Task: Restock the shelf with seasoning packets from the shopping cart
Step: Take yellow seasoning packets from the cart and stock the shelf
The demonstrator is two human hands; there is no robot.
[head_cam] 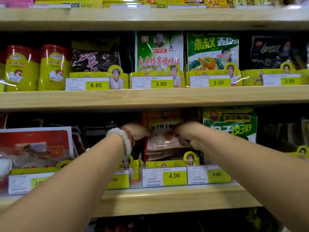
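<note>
Up on the lower shelf, both hands meet at one stack of seasoning packets standing in the yellow tray behind the 4.00 price tag. Her left hand grips the stack's edge at nine o'clock, its wrist wearing two bracelets. Her right hand curls over the edge at three o'clock, so the packets sit pinched between them.
</note>
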